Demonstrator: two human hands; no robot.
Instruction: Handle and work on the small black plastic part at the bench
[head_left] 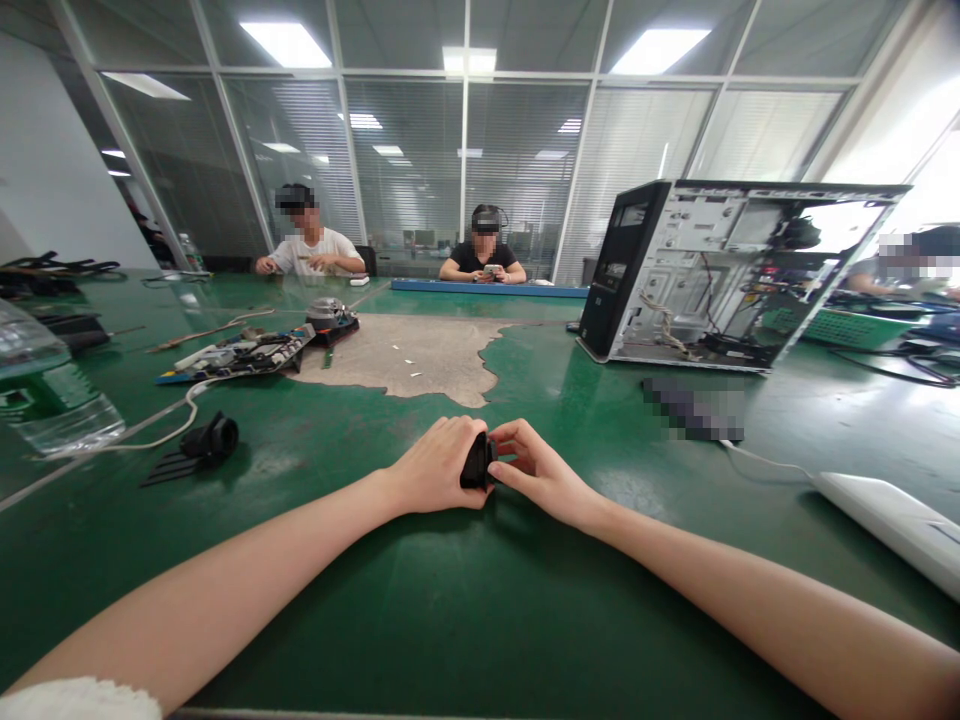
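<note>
Just above the green tabletop, my left hand [439, 465] is closed around a small black boxy plastic part [475, 462]. My right hand [536, 468] meets it from the other side, with thumb and fingers pinching the part's right edge. Its exact kind is not clear, and the fingers cover much of it. To the left lies another black part [210, 438] with a round end and flat prongs, apart from both hands.
An open computer case [690, 275] stands at the right back. A circuit board [240, 355] and a heatsink fan [330, 315] lie left of a worn patch [420, 355]. A water bottle [56, 390] and a white power bank [892, 520] flank me. People sit across the table.
</note>
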